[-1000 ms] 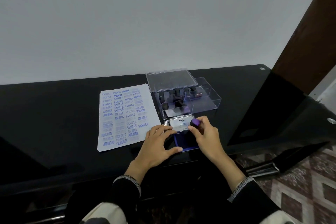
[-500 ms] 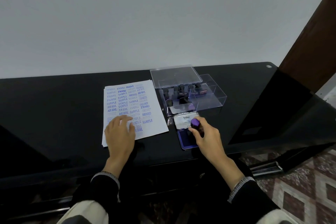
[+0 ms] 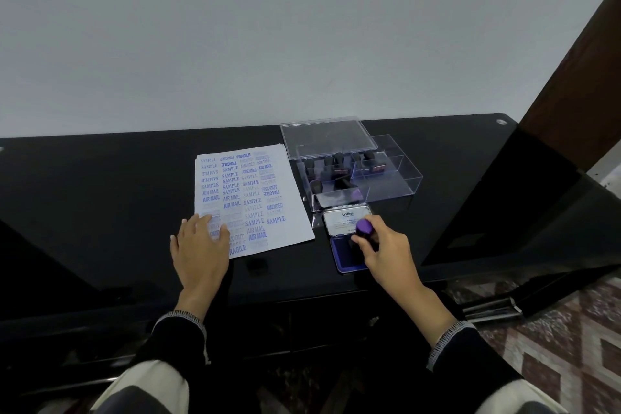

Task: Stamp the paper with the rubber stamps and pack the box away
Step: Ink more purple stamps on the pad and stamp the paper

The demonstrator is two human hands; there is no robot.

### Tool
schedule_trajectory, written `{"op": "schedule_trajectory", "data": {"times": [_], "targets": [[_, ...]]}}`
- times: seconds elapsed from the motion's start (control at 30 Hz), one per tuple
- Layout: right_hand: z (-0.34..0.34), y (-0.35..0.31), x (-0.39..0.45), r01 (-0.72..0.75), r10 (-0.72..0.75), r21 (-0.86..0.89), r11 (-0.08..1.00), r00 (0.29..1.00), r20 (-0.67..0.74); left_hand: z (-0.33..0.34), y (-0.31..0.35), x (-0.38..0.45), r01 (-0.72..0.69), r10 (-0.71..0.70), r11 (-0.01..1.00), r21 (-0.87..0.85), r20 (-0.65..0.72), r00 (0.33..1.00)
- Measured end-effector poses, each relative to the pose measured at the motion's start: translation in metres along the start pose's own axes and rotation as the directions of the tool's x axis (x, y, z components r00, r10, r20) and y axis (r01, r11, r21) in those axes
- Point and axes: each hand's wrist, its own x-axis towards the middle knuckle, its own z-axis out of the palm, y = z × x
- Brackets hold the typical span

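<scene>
Presently the purple-topped rubber stamp stands on the blue ink pad, pinched by the right hand: inking step. Left hand lies flat, fingers straight, on the stamped paper's near corner. Next, judged: carry stamp to bare paper. Clear stamp box sits open beyond.

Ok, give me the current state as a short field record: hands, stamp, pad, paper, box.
left hand: flat on the paper's near left corner
right hand: grips purple-topped stamp
stamp: down on the open blue ink pad
paper: covered in blue imprints
clear stamp box: open, other stamps inside
</scene>
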Motion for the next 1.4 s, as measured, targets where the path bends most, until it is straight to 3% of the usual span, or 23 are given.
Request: {"op": "schedule_trajectory", "data": {"times": [0.1, 0.37, 0.63, 0.93, 1.23, 1.4], "targets": [[-0.003, -0.003, 0.006, -0.013, 0.013, -0.011, 1.000, 0.999, 0.030, 0.000, 0.000, -0.001, -0.012, 0.011, 1.000, 0.012, 0.015, 1.000], [0.008, -0.002, -0.011, -0.025, 0.026, 0.006, 1.000, 0.997, -0.071, 0.000, 0.000, -0.003, 0.026, -0.026, 0.998, 0.063, 0.003, 1.000], [-0.001, -0.005, 0.008, -0.075, 0.076, -0.024, 0.997, 0.996, 0.046, 0.002, -0.004, -0.003, -0.008, 0.009, 1.000, 0.010, -0.033, 0.999], [0.010, -0.001, -0.013, -0.064, 0.069, 0.082, 0.995, 0.996, -0.063, 0.003, -0.006, -0.004, -0.025, 0.025, 1.000, 0.017, -0.038, 0.999], [-0.002, -0.008, 0.012, -0.116, 0.117, -0.022, 0.993, 0.990, 0.074, 0.004, -0.006, -0.004, -0.033, 0.034, 0.999, 0.019, -0.046, 0.998], [0.004, -0.006, 0.001, -0.120, 0.120, 0.023, 0.992, 0.993, 0.010, 0.003, -0.006, -0.005, -0.031, 0.032, 0.999, 0.021, -0.042, 0.999]]}}
